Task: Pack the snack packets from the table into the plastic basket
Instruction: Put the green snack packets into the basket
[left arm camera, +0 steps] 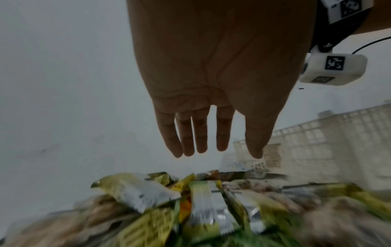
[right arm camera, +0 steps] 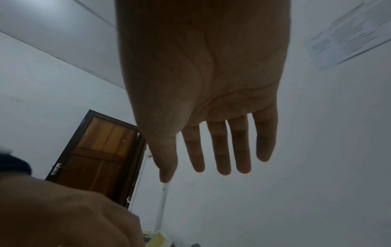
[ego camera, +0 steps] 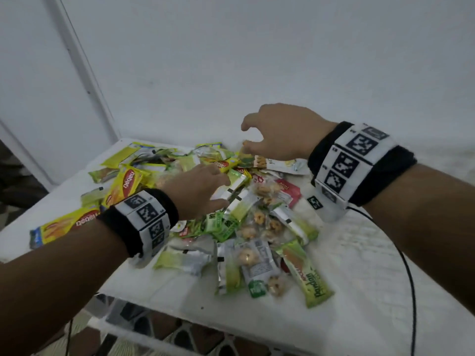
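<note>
1. Head view shows a loose heap of snack packets spread over the white worktop, none of them yet in a hand.
2. The left hand reaches low over the middle of the heap with its grip wide and empty; the left wrist view shows its fingers straight and slightly apart above the wrappers, and I cannot tell whether any fingertip touches one.
3. The right hand hovers above the far edge of the heap, thumb and fingers spread, holding nothing; the right wrist view shows its palm bare.
4. A white lattice-walled plastic basket appears only in the left wrist view, off to the right beyond the heap; it is outside the head view.
5. Handling, as I judge it: the packets look light, thin and crinkly, with glossy film that could slide under a fingertip. The clear bags of small biscuits probably crush easily.
6. Best hold is likely a pinch on a flat sealed end, or a loose scoop of several overlapping packets, without squeezing the filled middle.
7. The long green pandan bar lies apart at the near edge and looks easy to take singly.
</note>
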### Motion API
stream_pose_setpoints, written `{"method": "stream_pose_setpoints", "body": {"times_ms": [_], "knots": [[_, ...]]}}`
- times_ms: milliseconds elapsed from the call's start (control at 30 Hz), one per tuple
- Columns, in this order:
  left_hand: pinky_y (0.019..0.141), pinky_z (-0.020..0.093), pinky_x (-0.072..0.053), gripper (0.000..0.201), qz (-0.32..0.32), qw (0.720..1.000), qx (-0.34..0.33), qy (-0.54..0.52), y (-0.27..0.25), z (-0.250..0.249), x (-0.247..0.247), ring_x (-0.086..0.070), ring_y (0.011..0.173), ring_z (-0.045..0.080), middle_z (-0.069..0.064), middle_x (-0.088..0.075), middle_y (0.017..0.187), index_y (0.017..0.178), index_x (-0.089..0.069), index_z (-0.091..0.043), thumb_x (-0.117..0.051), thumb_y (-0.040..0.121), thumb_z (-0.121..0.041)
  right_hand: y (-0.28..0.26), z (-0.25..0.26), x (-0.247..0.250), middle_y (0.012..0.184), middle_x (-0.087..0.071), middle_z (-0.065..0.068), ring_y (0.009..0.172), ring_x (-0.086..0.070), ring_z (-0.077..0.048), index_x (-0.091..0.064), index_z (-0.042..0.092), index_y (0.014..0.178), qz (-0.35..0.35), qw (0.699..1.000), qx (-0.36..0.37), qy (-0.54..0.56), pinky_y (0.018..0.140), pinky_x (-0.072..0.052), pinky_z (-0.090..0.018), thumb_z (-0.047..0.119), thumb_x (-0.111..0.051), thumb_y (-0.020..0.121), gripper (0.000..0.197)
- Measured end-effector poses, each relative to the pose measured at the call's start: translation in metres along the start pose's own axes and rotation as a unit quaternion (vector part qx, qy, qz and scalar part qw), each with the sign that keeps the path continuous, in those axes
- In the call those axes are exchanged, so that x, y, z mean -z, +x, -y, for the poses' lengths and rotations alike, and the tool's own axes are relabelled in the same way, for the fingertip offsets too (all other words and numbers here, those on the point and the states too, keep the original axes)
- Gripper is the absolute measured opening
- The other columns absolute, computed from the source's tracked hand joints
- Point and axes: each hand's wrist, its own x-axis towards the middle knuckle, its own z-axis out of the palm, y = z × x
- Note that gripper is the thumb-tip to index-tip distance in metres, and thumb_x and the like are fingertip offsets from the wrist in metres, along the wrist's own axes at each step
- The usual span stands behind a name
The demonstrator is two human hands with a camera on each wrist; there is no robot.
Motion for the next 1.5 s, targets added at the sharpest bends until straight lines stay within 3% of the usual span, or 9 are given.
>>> {"method": "stream_pose_setpoints", "body": {"times_ms": [233, 367, 500, 700, 933, 1067, 1200, 1400, 1500], "knots": [[0.096, 0.043, -0.048, 0.043, 0.025, 0.992, -0.109, -0.055, -0.039, 0.022, -0.051, -0.047, 0.119, 0.022, -0.001, -0.051, 0.129, 0.134, -0.057, -0.027, -0.062, 0.096, -0.045, -0.033, 0.078, -0.049, 0.128, -0.06, 0.003, 0.11, -0.057, -0.021, -0.052, 0.031, 0.138, 0.175, 0.983, -0.047, -0.017, 0.082, -0.049, -0.037, 0.055, -0.065, 0.092, 0.054], [0.09, 0.04, -0.048, 0.034, 0.037, 0.985, -0.161, -0.056, -0.047, 0.014, -0.069, -0.046, 0.113, 0.021, 0.0, -0.051, 0.122, 0.125, -0.06, -0.023, -0.061, 0.097, -0.042, -0.07, 0.084, -0.084, 0.119, -0.063, 0.0, 0.094, -0.056, -0.02, -0.049, 0.025, 0.13, 0.285, 0.951, -0.122, 0.001, 0.075, -0.049, -0.035, 0.046, -0.08, 0.082, 0.061], [0.089, 0.038, -0.048, 0.034, 0.035, 0.984, -0.165, -0.061, -0.048, 0.005, -0.077, -0.045, 0.112, 0.021, 0.001, -0.051, 0.123, 0.127, -0.06, -0.022, -0.058, 0.099, -0.04, -0.098, 0.075, -0.113, 0.115, -0.066, -0.008, 0.095, -0.065, -0.027, -0.037, 0.018, 0.138, 0.318, 0.93, -0.183, -0.009, 0.075, -0.057, -0.039, 0.03, -0.083, 0.082, 0.073], [0.095, 0.038, -0.045, 0.034, 0.0, 0.992, -0.108, -0.061, -0.046, 0.011, -0.082, -0.044, 0.116, 0.025, 0.004, -0.051, 0.125, 0.131, -0.055, -0.018, -0.057, 0.1, -0.031, -0.101, 0.062, -0.134, 0.106, -0.063, -0.014, 0.088, -0.062, -0.031, -0.043, 0.012, 0.13, 0.209, 0.957, -0.199, 0.019, 0.069, -0.052, -0.038, -0.003, -0.052, 0.092, 0.042], [0.089, 0.037, -0.046, 0.028, -0.003, 0.999, -0.015, -0.039, -0.05, 0.025, -0.079, -0.048, 0.108, 0.024, 0.004, -0.055, 0.114, 0.116, -0.06, -0.016, -0.056, 0.1, -0.038, -0.092, 0.055, -0.141, 0.077, -0.041, 0.001, 0.068, -0.045, -0.024, -0.044, 0.013, 0.123, 0.166, 0.972, -0.164, 0.005, 0.05, -0.026, -0.028, -0.006, -0.046, 0.093, 0.036], [0.087, 0.04, -0.049, 0.029, -0.005, 1.0, -0.006, -0.014, -0.051, 0.024, -0.079, -0.053, 0.105, 0.023, 0.001, -0.059, 0.109, 0.112, -0.065, -0.018, -0.055, 0.1, -0.042, -0.076, 0.058, -0.135, 0.071, -0.04, 0.006, 0.055, -0.038, -0.012, -0.042, 0.022, 0.11, 0.097, 0.986, -0.134, -0.021, 0.046, -0.027, -0.029, 0.005, -0.049, 0.095, 0.023], [0.073, 0.041, -0.047, 0.02, -0.086, 0.996, -0.004, -0.017, -0.055, 0.02, -0.079, -0.054, 0.089, 0.026, 0.002, -0.059, 0.094, 0.099, -0.064, -0.017, -0.047, 0.104, -0.027, -0.055, 0.076, -0.127, 0.094, -0.056, 0.001, 0.08, -0.057, -0.022, -0.045, 0.02, 0.109, 0.021, 0.997, -0.069, 0.033, 0.063, -0.05, -0.036, 0.024, -0.053, 0.098, 0.014], [0.06, 0.047, -0.049, 0.009, -0.218, 0.971, 0.042, -0.088, -0.065, 0.018, -0.048, -0.057, 0.072, 0.031, 0.008, -0.062, 0.094, 0.108, -0.06, -0.009, -0.052, 0.103, -0.01, -0.038, 0.091, -0.136, 0.129, -0.051, -0.006, 0.113, -0.056, -0.027, -0.038, 0.024, 0.142, -0.034, 0.994, -0.028, 0.095, 0.079, -0.052, -0.039, 0.048, -0.062, 0.095, 0.058], [0.062, 0.035, -0.042, 0.012, -0.244, 0.951, 0.044, -0.184, -0.067, 0.022, -0.026, -0.051, 0.07, 0.017, -0.001, -0.056, 0.085, 0.113, -0.058, -0.011, -0.049, 0.106, -0.015, -0.031, 0.091, -0.134, 0.132, -0.049, -0.005, 0.116, -0.052, -0.024, -0.034, 0.024, 0.145, -0.062, 0.986, -0.033, 0.149, 0.09, -0.053, -0.042, 0.051, -0.06, 0.096, 0.061]]}}
